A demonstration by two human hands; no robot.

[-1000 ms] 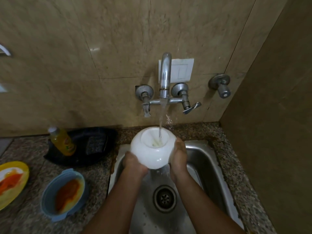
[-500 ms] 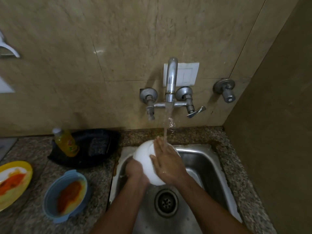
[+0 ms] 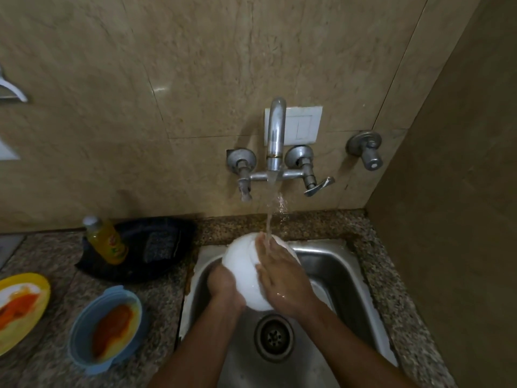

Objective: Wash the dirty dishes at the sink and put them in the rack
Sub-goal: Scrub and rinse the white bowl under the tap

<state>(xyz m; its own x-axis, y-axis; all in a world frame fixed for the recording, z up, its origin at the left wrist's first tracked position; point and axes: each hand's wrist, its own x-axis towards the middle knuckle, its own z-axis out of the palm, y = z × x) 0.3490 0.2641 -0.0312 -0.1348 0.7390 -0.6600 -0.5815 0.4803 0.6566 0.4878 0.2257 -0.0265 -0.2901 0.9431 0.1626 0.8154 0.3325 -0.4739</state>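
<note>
Beige tiled wall above a speckled granite counter (image 3: 156, 301), with a steel sink (image 3: 335, 264) set into it at a corner. A wall tap (image 3: 275, 135) runs a thin stream straight down onto the work.

Step in hand, by judgement: rinsing or rubbing a white bowl (image 3: 243, 267) under the running water. The bowl is held over the sink basin, above and behind the drain (image 3: 274, 336), tilted so that its rounded outer wall faces the camera. The left hand (image 3: 223, 284) cups the bowl from the lower left, fingers curled around its underside; how far they wrap is hidden. The right hand (image 3: 282, 278) lies flat and spread on the bowl's outer surface, palm pressed to it, fingertips reaching up into the stream.

The bowl looks smooth, glossy and wet, with no stain visible on the side shown; its inside cannot be seen.

Next move, by judgement: turn the bowl to rinse the remaining faces, then carry it to the rack, which is not identifiable in this view. A wet, round bowl calls for a firm two-handed hold.

Still unwashed on the counter at left: a blue bowl (image 3: 106, 329) and a yellow plate (image 3: 19, 306), both smeared orange. Behind them, a yellow bottle (image 3: 105, 242) stands in a dark tray (image 3: 140, 247).
</note>
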